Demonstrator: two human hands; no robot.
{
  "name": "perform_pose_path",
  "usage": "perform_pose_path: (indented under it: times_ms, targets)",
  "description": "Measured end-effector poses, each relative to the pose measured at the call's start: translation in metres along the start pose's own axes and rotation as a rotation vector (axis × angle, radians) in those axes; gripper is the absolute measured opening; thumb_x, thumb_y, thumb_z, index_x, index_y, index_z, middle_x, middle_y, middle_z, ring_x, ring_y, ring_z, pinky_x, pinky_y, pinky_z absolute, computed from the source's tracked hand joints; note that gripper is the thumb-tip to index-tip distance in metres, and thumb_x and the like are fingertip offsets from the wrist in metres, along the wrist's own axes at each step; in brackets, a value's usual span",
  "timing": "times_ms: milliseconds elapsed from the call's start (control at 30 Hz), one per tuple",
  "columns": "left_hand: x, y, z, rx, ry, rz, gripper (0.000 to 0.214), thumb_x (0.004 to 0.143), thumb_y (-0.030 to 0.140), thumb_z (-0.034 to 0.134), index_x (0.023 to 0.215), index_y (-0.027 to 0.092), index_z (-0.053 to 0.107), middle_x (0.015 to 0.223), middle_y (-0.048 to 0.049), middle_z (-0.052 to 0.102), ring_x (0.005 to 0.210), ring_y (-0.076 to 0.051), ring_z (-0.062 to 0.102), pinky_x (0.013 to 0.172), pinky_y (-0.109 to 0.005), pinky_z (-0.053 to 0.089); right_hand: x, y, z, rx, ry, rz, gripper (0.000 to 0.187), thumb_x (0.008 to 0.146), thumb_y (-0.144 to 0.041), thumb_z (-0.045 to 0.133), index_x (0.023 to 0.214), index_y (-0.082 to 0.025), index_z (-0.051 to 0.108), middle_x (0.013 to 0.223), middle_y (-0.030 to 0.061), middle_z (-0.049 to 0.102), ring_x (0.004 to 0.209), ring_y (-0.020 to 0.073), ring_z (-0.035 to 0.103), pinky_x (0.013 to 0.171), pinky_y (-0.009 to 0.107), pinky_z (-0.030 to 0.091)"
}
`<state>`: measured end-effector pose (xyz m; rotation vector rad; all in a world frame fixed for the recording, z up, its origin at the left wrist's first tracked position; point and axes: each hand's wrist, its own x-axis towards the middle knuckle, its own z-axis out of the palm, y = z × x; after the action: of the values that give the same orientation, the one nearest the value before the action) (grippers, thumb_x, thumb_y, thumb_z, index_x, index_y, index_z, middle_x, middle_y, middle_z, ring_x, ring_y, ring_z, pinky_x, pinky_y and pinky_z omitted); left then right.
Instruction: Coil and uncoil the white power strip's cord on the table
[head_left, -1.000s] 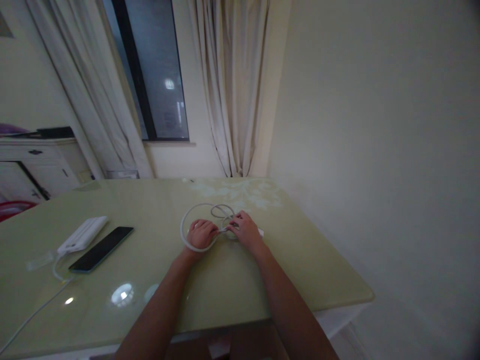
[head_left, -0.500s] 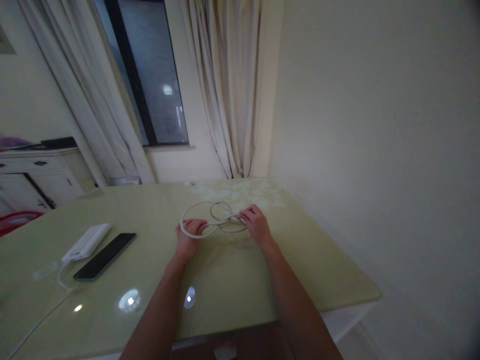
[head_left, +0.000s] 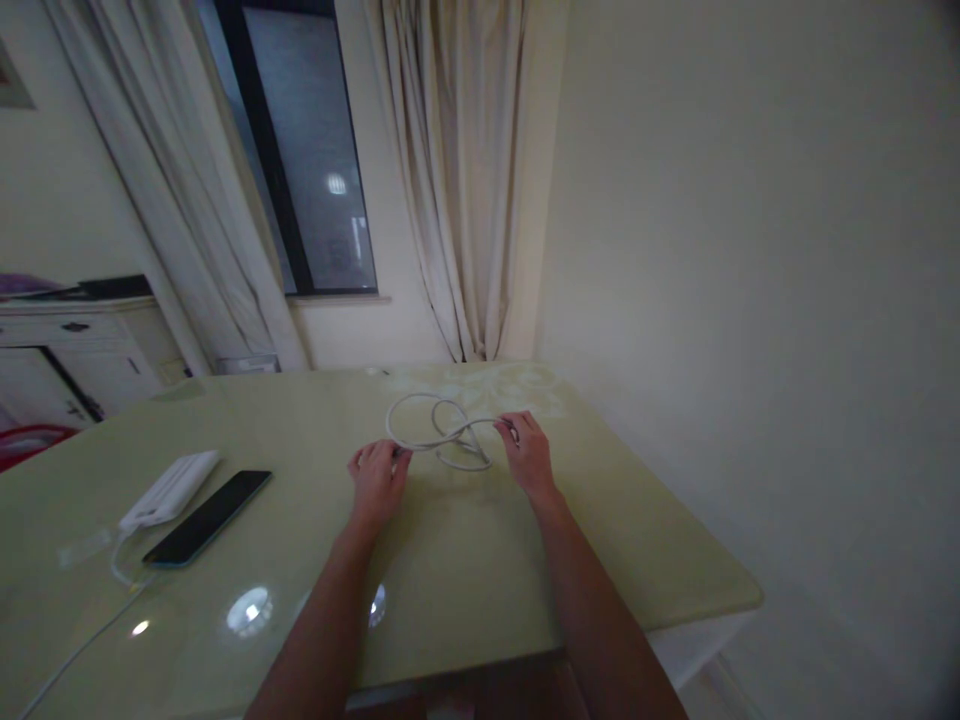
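Note:
A white cable [head_left: 442,432] lies in loose loops on the pale green glass-topped table [head_left: 465,560], toward its far middle. My left hand [head_left: 377,478] pinches one end of the cable at the left of the loops. My right hand [head_left: 529,455] is closed on the other end at the right. Both hands rest low over the table, with the loops stretched between them.
A white power bank [head_left: 169,487] with its own thin cable [head_left: 112,560] and a dark phone [head_left: 208,516] lie at the table's left. Curtains [head_left: 465,180] and a dark window [head_left: 300,150] stand behind, a white cabinet [head_left: 75,350] at far left, a wall close on the right.
My hands have drawn apart, left hand moving left and right hand right. The large loop that ringed my left hand has been pulled smaller and now lies between the hands.

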<state>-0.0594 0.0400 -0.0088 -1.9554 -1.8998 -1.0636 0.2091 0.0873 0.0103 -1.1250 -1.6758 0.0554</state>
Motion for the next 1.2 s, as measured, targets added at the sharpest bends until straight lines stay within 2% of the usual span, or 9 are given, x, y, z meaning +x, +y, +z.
perform_pose_path:
  times_ms: [167, 267, 467, 567, 733, 867, 1033, 1100, 1200]
  targets:
    - [0.001, 0.009, -0.009, 0.051, 0.008, 0.065, 0.031, 0.097, 0.044, 0.054, 0.084, 0.021, 0.070, 0.087, -0.0079, 0.076, 0.091, -0.025, 0.066, 0.096, -0.039, 0.035, -0.003, -0.014, -0.002, -0.102, -0.022, 0.142, 0.036, 0.099, -0.051, 0.054, 0.098, -0.024, 0.077, 0.092, 0.0039, 0.072, 0.079, 0.0165, 0.064, 0.070, 0.025, 0.042]
    - [0.005, 0.005, -0.016, 0.065, 0.014, 0.086, 0.029, 0.097, 0.043, 0.054, 0.089, 0.024, 0.075, 0.092, -0.0076, 0.078, 0.091, -0.025, 0.068, 0.097, -0.039, 0.034, 0.001, -0.013, -0.008, -0.087, 0.000, 0.182, 0.038, 0.097, -0.055, 0.054, 0.096, -0.026, 0.078, 0.092, 0.0034, 0.074, 0.082, 0.0175, 0.065, 0.070, 0.025, 0.041]
    - [0.013, -0.007, -0.021, 0.057, -0.015, -0.188, 0.038, 0.093, 0.053, 0.053, 0.093, 0.023, 0.076, 0.083, -0.0089, 0.077, 0.083, -0.027, 0.068, 0.080, -0.036, 0.040, 0.010, -0.003, -0.009, 0.068, 0.144, 0.411, 0.041, 0.088, -0.058, 0.060, 0.093, -0.022, 0.079, 0.087, 0.0058, 0.076, 0.079, 0.0205, 0.065, 0.069, 0.028, 0.042]
    - [0.014, -0.007, -0.018, -0.199, -0.003, -0.379, 0.041, 0.090, 0.057, 0.054, 0.088, 0.021, 0.073, 0.077, -0.0061, 0.074, 0.073, -0.024, 0.066, 0.068, -0.032, 0.040, 0.012, -0.001, -0.001, 0.321, 0.161, 0.483, 0.045, 0.083, -0.058, 0.062, 0.085, -0.016, 0.079, 0.075, 0.0056, 0.073, 0.069, 0.0182, 0.061, 0.064, 0.028, 0.042]
    - [0.015, -0.006, -0.006, -0.903, -0.001, -0.767, 0.040, 0.079, 0.057, 0.064, 0.078, 0.017, 0.064, 0.068, -0.0029, 0.065, 0.057, -0.017, 0.056, 0.055, -0.027, 0.041, 0.009, -0.008, 0.015, 0.963, -0.070, 0.680, 0.040, 0.076, -0.051, 0.071, 0.091, -0.014, 0.077, 0.061, -0.0027, 0.054, 0.045, 0.0072, 0.035, 0.043, 0.022, 0.027]
    - [0.015, 0.000, 0.010, -1.319, -0.048, -0.943, 0.021, 0.084, 0.037, 0.062, 0.092, 0.018, 0.066, 0.081, -0.0043, 0.069, 0.062, -0.015, 0.061, 0.058, -0.028, 0.049, 0.000, -0.022, 0.038, 1.226, -0.053, 0.710, 0.030, 0.076, -0.038, 0.074, 0.099, -0.018, 0.075, 0.074, 0.0010, 0.061, 0.056, 0.0091, 0.050, 0.050, 0.020, 0.043]
    - [0.014, 0.008, 0.031, -1.371, -0.044, -0.877, 0.017, 0.083, 0.021, 0.059, 0.097, 0.019, 0.067, 0.092, -0.0065, 0.071, 0.073, -0.015, 0.065, 0.068, -0.029, 0.054, -0.016, -0.026, 0.067, 1.177, 0.038, 0.811, 0.025, 0.081, -0.038, 0.071, 0.099, -0.021, 0.074, 0.086, 0.0053, 0.070, 0.076, 0.0154, 0.065, 0.069, 0.026, 0.055]
    - [0.013, 0.008, 0.036, -1.296, -0.012, -0.773, 0.022, 0.083, 0.022, 0.058, 0.103, 0.020, 0.067, 0.097, -0.0062, 0.071, 0.079, -0.016, 0.066, 0.072, -0.030, 0.054, -0.022, -0.021, 0.072, 1.021, 0.043, 0.816, 0.028, 0.084, -0.039, 0.067, 0.103, -0.020, 0.074, 0.091, 0.0056, 0.073, 0.082, 0.0167, 0.067, 0.073, 0.027, 0.055]
    - [0.009, 0.003, 0.033, -1.038, 0.031, -0.583, 0.034, 0.086, 0.028, 0.054, 0.118, 0.020, 0.064, 0.101, -0.0060, 0.069, 0.086, -0.018, 0.065, 0.078, -0.032, 0.054, -0.029, -0.013, 0.073, 0.646, -0.070, 0.736, 0.030, 0.084, -0.039, 0.065, 0.103, -0.018, 0.075, 0.095, 0.0061, 0.075, 0.088, 0.0200, 0.068, 0.076, 0.029, 0.055]
